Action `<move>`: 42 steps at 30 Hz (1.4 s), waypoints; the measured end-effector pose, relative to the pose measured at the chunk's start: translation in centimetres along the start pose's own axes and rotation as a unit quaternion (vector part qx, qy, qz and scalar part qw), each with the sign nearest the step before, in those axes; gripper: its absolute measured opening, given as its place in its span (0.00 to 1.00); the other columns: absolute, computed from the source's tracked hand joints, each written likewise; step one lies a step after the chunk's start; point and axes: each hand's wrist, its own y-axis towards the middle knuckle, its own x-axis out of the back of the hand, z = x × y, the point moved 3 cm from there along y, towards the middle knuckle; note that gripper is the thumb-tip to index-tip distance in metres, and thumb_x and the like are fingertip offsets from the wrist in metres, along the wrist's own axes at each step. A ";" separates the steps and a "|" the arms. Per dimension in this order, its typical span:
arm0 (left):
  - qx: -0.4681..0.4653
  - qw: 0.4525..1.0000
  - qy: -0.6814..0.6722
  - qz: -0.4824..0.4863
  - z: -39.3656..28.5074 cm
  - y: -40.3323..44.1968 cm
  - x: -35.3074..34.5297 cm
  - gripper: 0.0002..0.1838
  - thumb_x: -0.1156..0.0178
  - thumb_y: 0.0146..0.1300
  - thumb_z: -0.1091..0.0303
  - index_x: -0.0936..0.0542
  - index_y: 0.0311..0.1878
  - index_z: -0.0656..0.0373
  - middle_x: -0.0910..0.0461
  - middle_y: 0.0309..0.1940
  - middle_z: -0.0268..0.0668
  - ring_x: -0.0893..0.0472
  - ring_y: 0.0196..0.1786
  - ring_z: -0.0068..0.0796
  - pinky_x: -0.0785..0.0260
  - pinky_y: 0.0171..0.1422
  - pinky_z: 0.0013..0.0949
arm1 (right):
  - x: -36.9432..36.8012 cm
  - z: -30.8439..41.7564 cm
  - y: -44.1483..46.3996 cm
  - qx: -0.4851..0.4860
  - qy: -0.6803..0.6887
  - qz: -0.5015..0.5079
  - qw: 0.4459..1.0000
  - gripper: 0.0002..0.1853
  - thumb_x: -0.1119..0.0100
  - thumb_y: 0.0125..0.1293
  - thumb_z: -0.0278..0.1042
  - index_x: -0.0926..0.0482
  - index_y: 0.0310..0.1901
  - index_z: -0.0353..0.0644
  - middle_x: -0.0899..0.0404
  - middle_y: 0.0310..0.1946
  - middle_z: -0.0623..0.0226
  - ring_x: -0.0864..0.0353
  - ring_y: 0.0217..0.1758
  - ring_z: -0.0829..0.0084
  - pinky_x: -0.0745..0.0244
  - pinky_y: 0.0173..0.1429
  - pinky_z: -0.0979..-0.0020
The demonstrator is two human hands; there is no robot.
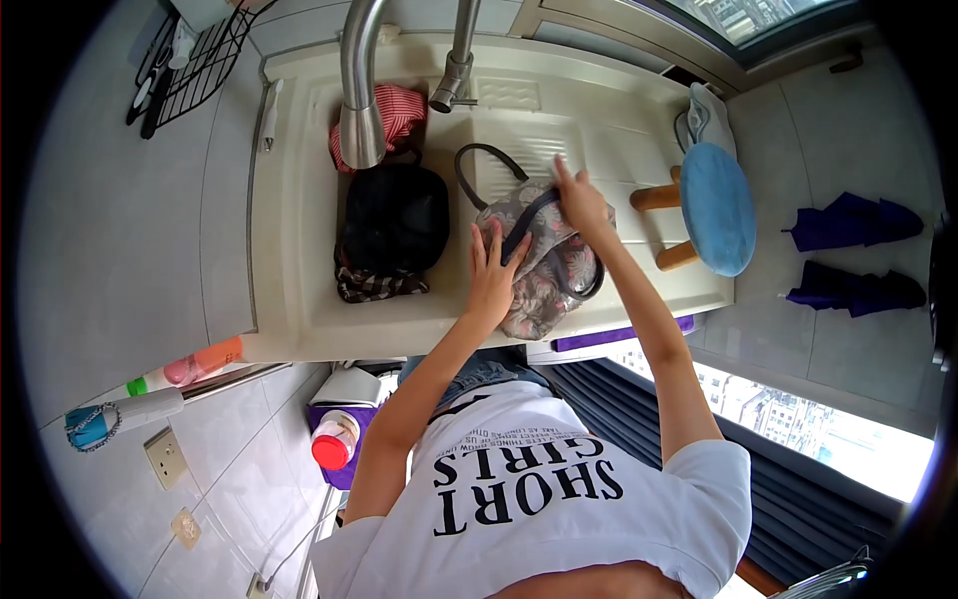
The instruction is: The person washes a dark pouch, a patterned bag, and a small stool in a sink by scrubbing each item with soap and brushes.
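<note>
A grey floral handbag (534,311) with dark handles lies slumped on the ribbed drainboard of the cream sink unit (639,130). My left hand (491,280) rests on the bag's left side, fingers spread and touching the fabric and a handle. At the bag's upper right edge is my right hand (585,208), slightly blurred, with its index finger stretched out; its other fingers are partly hidden. Left of the bag, a black bag or cap-like item (394,215) sits in the basin, with a checked cloth (379,284) under its near side.
A red striped cloth (399,108) lies behind the metal faucet (361,135), which overhangs the basin. On the right stands a small stool with a blue seat (720,210). Two folded purple umbrellas (858,222) are beyond it. A red-lidded jar (334,441) is below left.
</note>
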 end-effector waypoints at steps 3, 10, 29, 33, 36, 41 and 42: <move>-0.011 1.000 0.003 0.002 1.3 -0.2 -2.6 0.35 0.46 0.49 0.73 0.42 0.63 0.39 0.55 0.64 0.56 0.55 0.66 0.57 0.59 0.67 0.46 | 2.4 4.9 -3.3 0.118 0.016 0.051 0.992 0.31 0.52 0.55 0.30 0.46 0.62 0.58 0.32 0.37 0.50 0.23 0.31 0.55 0.27 0.30 0.61; -0.010 0.999 0.034 0.027 0.9 0.8 -4.0 0.30 0.53 0.53 0.71 0.39 0.61 0.39 0.50 0.62 0.57 0.51 0.67 0.49 0.59 0.68 0.42 | -0.9 2.1 -2.6 0.224 -0.062 -0.004 0.973 0.29 0.55 0.55 0.28 0.41 0.59 0.63 0.31 0.36 0.52 0.23 0.30 0.57 0.27 0.31 0.63; 0.012 0.994 0.039 0.099 1.7 0.4 -4.4 0.26 0.48 0.54 0.64 0.35 0.58 0.32 0.52 0.64 0.52 0.56 0.68 0.44 0.67 0.70 0.39 | 0.5 2.5 -4.4 0.184 -0.114 0.095 0.972 0.16 0.49 0.53 0.37 0.28 0.46 0.53 0.29 0.30 0.51 0.23 0.25 0.56 0.27 0.30 0.62; 0.028 0.997 0.001 0.070 1.3 0.4 -3.6 0.26 0.46 0.53 0.60 0.34 0.58 0.33 0.56 0.66 0.49 0.59 0.69 0.41 0.63 0.68 0.45 | 4.4 0.6 -1.6 -0.005 -0.060 0.089 0.994 0.18 0.47 0.52 0.39 0.29 0.47 0.53 0.29 0.32 0.52 0.24 0.28 0.54 0.27 0.31 0.59; 0.062 0.993 0.040 0.094 1.7 0.4 -3.9 0.26 0.46 0.53 0.63 0.34 0.57 0.31 0.60 0.67 0.45 0.62 0.70 0.37 0.50 0.62 0.49 | 0.9 6.0 -7.9 0.208 -0.107 0.153 0.960 0.21 0.52 0.53 0.31 0.31 0.51 0.56 0.30 0.37 0.49 0.23 0.29 0.53 0.27 0.30 0.58; 0.057 0.990 -0.123 0.025 3.5 -0.1 -2.0 0.29 0.47 0.46 0.78 0.28 0.52 0.37 0.46 0.63 0.41 0.45 0.65 0.37 0.34 0.53 0.36 | 3.2 1.2 -5.6 0.085 -0.032 0.132 0.987 0.23 0.58 0.56 0.30 0.33 0.54 0.66 0.30 0.38 0.50 0.23 0.32 0.52 0.27 0.33 0.58; 0.057 0.983 -0.172 -0.027 4.2 0.0 -0.7 0.31 0.50 0.44 0.83 0.27 0.51 0.39 0.41 0.61 0.40 0.38 0.61 0.38 0.32 0.51 0.32 | 6.1 1.7 -4.8 0.010 -0.064 0.063 0.996 0.23 0.54 0.55 0.30 0.32 0.53 0.64 0.30 0.35 0.50 0.24 0.31 0.53 0.28 0.34 0.59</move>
